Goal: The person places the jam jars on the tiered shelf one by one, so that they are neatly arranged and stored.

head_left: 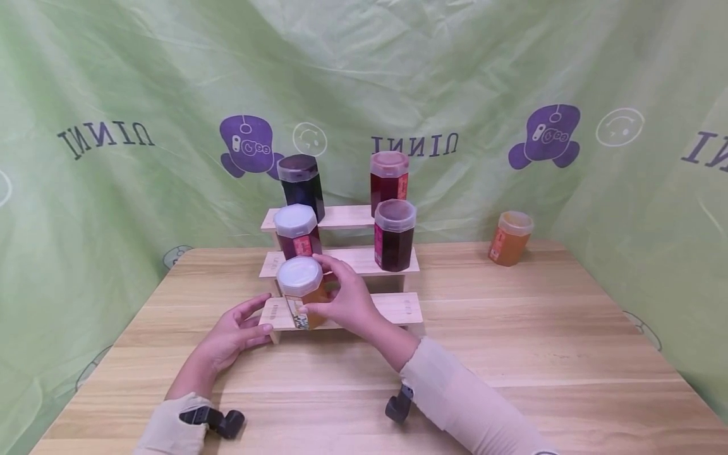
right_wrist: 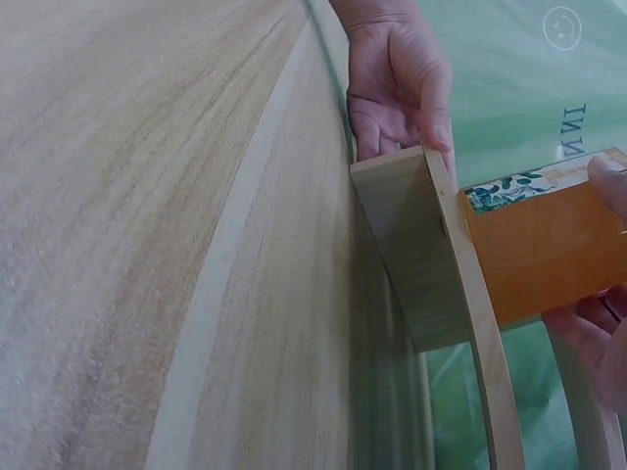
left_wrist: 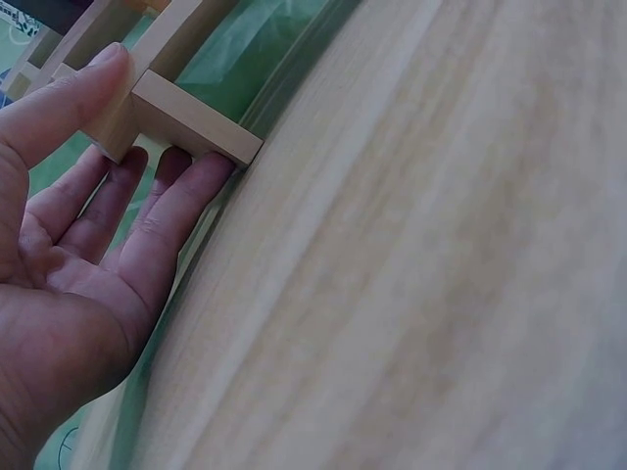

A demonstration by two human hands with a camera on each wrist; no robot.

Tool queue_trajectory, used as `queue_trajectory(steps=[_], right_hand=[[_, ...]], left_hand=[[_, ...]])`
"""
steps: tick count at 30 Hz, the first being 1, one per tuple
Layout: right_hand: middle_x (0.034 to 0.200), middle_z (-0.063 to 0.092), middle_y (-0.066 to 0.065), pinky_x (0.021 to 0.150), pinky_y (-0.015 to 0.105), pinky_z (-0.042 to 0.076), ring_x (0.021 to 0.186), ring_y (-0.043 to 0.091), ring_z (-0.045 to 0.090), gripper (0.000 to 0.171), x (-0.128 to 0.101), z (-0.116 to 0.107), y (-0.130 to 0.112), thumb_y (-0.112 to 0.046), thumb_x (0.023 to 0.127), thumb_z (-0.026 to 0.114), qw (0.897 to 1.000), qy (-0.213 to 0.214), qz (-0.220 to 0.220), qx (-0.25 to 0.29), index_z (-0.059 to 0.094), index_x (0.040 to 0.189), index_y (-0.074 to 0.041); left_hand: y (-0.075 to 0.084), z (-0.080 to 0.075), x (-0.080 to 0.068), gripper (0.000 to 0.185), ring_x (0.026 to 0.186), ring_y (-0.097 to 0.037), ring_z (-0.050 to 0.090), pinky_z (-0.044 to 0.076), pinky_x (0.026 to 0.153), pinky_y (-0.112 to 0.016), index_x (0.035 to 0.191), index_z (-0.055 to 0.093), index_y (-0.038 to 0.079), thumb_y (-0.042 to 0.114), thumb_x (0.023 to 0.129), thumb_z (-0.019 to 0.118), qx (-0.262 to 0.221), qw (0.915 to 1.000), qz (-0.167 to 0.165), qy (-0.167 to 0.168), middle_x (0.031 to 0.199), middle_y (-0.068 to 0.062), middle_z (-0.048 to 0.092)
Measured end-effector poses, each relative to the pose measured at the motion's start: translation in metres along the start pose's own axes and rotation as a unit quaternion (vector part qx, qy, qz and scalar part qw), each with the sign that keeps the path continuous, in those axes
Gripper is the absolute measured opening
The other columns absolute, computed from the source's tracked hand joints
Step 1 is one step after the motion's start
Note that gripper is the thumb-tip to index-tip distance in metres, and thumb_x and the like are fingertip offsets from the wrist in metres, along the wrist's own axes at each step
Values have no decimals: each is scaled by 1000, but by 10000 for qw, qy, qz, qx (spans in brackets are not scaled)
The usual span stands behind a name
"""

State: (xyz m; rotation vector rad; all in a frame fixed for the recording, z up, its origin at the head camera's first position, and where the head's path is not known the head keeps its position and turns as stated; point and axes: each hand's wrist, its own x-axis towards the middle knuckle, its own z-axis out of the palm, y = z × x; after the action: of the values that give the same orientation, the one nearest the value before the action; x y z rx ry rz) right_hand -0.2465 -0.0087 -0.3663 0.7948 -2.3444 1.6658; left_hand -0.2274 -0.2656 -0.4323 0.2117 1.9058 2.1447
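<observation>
Right hand has its fingers curled round the orange jar, white lid on top, jar upright on the left end of the bottom step of the wooden stepped rack. Right wrist view confirms it: jar body and leafy label band against the step board, fingers wrapped on the far side.

Left hand is at the rack's left end. Left wrist view: thumb on top of the end of the step, fingers fairly straight, tucked under and against the wood. So it's touching the rack, light pinch between thumb and fingers at most; I can't tell how firm.

Rack sits mid worktop, three steps.
- Middle step: red jar with white lid on the left, just behind the orange one; dark red jar with clear lid on the right.
- Top step: near-black jar left, red jar with pinkish lid right.

Second orange jar stands alone at the back right of the worktop, well apart from the rack, near the green backdrop.

Both wrists wear beige sleeves with black camera mounts.
</observation>
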Motion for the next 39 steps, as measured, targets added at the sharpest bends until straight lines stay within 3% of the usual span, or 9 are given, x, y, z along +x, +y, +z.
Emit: queue_trajectory(steps=[6, 12, 14, 19, 27, 36, 39], right_hand=[[111, 49, -4, 75, 18, 52, 96, 12, 53, 87, -3, -2, 1, -25, 56, 82, 9991, -64, 296, 305, 38, 131, -31], [113, 50, 8, 83, 34, 51, 101, 26, 54, 75, -14, -16, -20, -8, 60, 80, 9958, 13, 319, 858, 44, 127, -9], [113, 49, 12, 83, 33, 51, 101, 29, 54, 70, -18, -22, -27, -5, 62, 79, 9963, 27, 249, 828, 46, 124, -4], [115, 49, 16, 80, 26, 52, 98, 32, 55, 62, -25, -34, -31, -4, 66, 76, 9976, 0, 12, 687, 48, 121, -4], [111, 52, 16, 86, 39, 49, 97, 29, 54, 53, -34, -54, -30, 0, 69, 73, 9972, 50, -651, 355, 51, 117, 1], [111, 52, 16, 87, 33, 48, 98, 25, 53, 53, -41, -72, -28, -1, 68, 74, 9966, 99, -811, 84, 51, 116, 2], [111, 51, 18, 87, 40, 47, 97, 27, 52, 53, -43, -77, -27, 1, 67, 74, 9961, 159, -846, 173, 51, 115, 4]], left_hand=[[1, 0, 1, 76, 102, -21, 55, 47, 84, -46, 139, 20, 3, -8, 76, 61, -27, 10000, 10, -42, 140, -18, 19], [2, 0, 0, 76, 103, -21, 55, 48, 84, -45, 139, 19, 3, -8, 77, 60, 38, 10000, 37, -57, 140, -20, 20], [2, 0, 1, 75, 103, -23, 54, 48, 84, -45, 139, 20, 3, -8, 77, 60, 45, 10000, 51, -63, 139, -20, 20], [-1, 0, 0, 73, 103, -22, 54, 48, 84, -45, 139, 20, 3, -8, 78, 59, 80, 9999, 62, -57, 139, -21, 20], [-1, -1, -1, 73, 102, -20, 55, 48, 84, -44, 139, 21, 4, -5, 78, 60, 156, 9999, 61, -23, 139, -21, 20], [-1, -1, -2, 75, 102, -21, 55, 48, 84, -45, 139, 20, 5, -4, 77, 61, 132, 9999, 51, -33, 139, -18, 21], [-1, 0, -1, 75, 102, -21, 55, 47, 84, -45, 139, 21, 6, -4, 77, 62, 96, 9999, 28, -20, 138, -18, 22]])
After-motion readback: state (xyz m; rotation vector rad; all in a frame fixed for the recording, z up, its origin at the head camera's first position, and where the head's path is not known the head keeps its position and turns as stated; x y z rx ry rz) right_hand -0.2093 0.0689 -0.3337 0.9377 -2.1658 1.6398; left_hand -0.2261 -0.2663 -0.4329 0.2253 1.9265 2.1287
